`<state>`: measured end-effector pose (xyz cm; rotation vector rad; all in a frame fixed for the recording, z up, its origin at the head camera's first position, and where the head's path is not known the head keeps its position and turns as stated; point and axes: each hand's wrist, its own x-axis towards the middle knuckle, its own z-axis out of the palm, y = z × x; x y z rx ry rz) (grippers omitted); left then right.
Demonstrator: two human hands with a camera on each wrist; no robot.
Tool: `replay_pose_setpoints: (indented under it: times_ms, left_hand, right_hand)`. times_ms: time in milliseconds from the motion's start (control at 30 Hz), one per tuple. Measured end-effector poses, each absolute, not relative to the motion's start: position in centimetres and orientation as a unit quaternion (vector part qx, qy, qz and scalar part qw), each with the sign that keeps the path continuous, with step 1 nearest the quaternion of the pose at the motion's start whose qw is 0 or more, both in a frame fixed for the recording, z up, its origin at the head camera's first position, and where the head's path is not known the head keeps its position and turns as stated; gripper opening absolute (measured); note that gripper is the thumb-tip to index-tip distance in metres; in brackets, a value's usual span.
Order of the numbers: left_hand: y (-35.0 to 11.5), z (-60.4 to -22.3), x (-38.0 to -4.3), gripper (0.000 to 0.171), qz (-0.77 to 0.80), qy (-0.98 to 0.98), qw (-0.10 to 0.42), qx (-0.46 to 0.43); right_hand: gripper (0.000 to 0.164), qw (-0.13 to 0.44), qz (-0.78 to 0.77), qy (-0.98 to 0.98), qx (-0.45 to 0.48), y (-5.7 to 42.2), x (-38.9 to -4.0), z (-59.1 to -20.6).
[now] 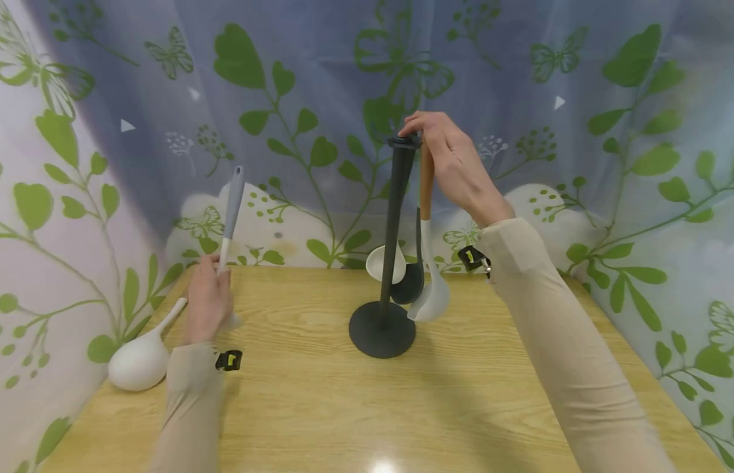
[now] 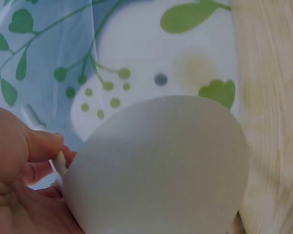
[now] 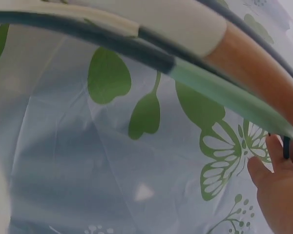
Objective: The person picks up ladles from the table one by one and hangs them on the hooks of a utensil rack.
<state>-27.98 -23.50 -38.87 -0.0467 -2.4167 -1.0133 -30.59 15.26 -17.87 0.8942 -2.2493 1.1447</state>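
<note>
My left hand [image 1: 208, 299] grips a ladle [image 1: 233, 203] low on its shaft, the grey-blue handle pointing up. Its white bowl [image 2: 161, 165] fills the middle of the left wrist view, but the hand mostly hides it in the head view. At the top of a black utensil stand [image 1: 390, 230], my right hand [image 1: 452, 157] holds the hook ring with its fingers. Beneath its palm hangs a white ladle with a wooden handle [image 1: 432, 299]. A black ladle [image 1: 408, 286] with a green handle [image 3: 224, 90] and a smaller white-bowled utensil [image 1: 375, 264] hang behind.
Another white ladle [image 1: 138, 361] lies bowl up-turned near the table's left edge, its handle reaching toward my left hand. The stand's round base [image 1: 378, 341] rests on the wooden table [image 1: 307, 394]. A leaf-patterned curtain [image 1: 307, 59] closes off the back and sides.
</note>
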Motion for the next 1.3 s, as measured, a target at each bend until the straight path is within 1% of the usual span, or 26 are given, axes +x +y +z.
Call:
replay_pose_setpoints:
  times_ms: [67, 167, 367, 533, 867, 1067, 1300]
  left_hand:
    - [-22.6, -38.8, -28.1, 0.037, -0.379, -0.889, 0.256, -0.025]
    - [-21.4, -38.9, -28.4, 0.035, -0.382, -0.886, 0.26, -0.036]
    - [-19.2, -38.8, -29.0, 0.03, -0.375, -0.872, 0.304, -0.081]
    - [-17.6, -38.4, -29.0, 0.029, -0.389, -0.858, 0.314, -0.119]
    - [-16.6, -35.8, -28.6, 0.031, -0.4, -0.811, 0.375, -0.203]
    - [-15.6, -35.0, -28.5, 0.034, -0.411, -0.793, 0.392, -0.22]
    - [-14.3, -34.5, -28.7, 0.032, -0.423, -0.77, 0.41, -0.245]
  right_hand:
    - [0.046, 0.23, 0.422, -0.816, 0.321, 15.3, -30.6, -17.9]
    - [0.042, 0.241, 0.426, -0.811, 0.321, 15.1, -30.5, -18.1]
    - [0.037, 0.25, 0.432, -0.806, 0.317, 14.8, -30.2, -17.8]
    - [0.036, 0.247, 0.431, -0.814, 0.302, 15.1, -30.4, -18.1]
    - [0.035, 0.258, 0.418, -0.812, 0.314, 14.3, -30.5, -18.6]
    - [0.037, 0.265, 0.396, -0.819, 0.322, 14.2, -30.6, -18.7]
    - [0.039, 0.28, 0.39, -0.814, 0.328, 14.3, -30.9, -18.7]
